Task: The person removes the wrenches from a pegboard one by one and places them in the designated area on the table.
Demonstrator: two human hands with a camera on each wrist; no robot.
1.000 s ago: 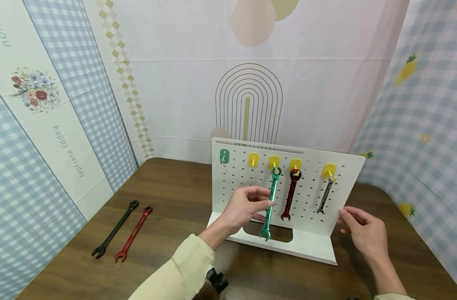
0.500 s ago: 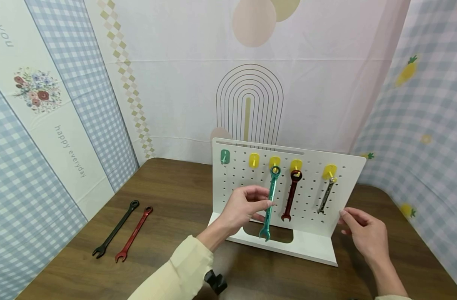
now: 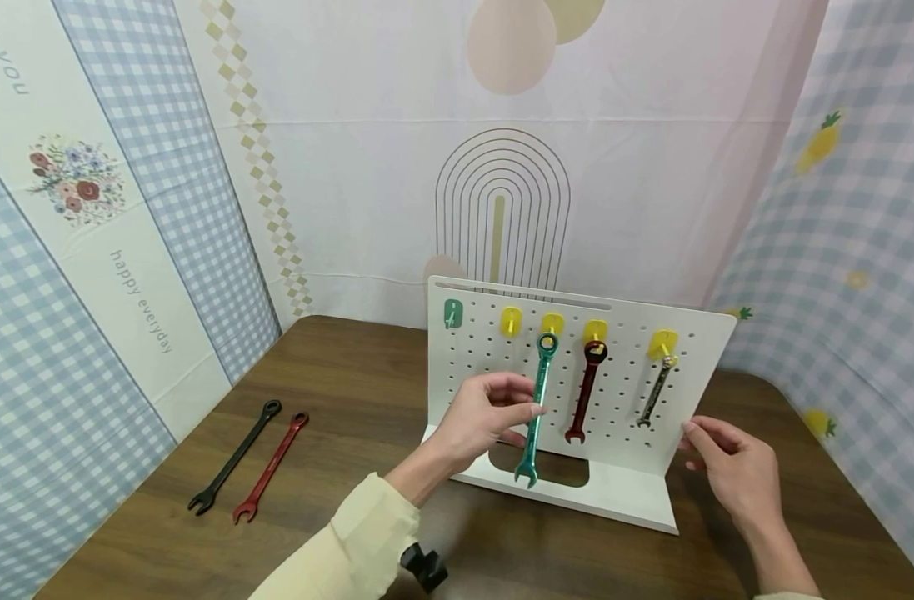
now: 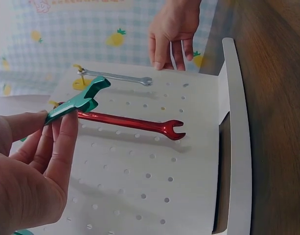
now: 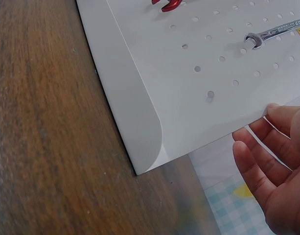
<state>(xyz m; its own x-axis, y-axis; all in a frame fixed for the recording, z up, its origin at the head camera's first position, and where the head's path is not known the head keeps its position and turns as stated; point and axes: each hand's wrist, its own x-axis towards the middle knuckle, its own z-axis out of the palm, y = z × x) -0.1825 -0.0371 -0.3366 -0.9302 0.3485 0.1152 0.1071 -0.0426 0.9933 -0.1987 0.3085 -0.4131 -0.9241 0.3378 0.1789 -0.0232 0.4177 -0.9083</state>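
Observation:
My left hand (image 3: 475,425) pinches a green combination wrench (image 3: 531,446) between thumb and fingers, open end down. In the head view its ring end overlaps a yellow hook (image 3: 552,321) on the white pegboard (image 3: 715,329). The left wrist view shows the green wrench (image 4: 81,103) standing out in front of the board. My right hand (image 3: 737,475) holds the board's right edge, thumb in front and fingers behind, as the right wrist view shows. A dark red wrench (image 3: 585,396) and a small silver wrench (image 3: 655,392) hang from yellow hooks to the right.
On the wooden table (image 3: 352,383) at left lie a black wrench (image 3: 235,458) and a red wrench (image 3: 272,468), side by side. A green hook (image 3: 452,313) and another yellow hook (image 3: 511,321) on the board's left hold nothing. Patterned cloth (image 3: 352,200) surrounds the table.
The green wrench's ring end has shifted slightly left relative to the yellow hook behind it. My right hand keeps its hold on the board's edge.

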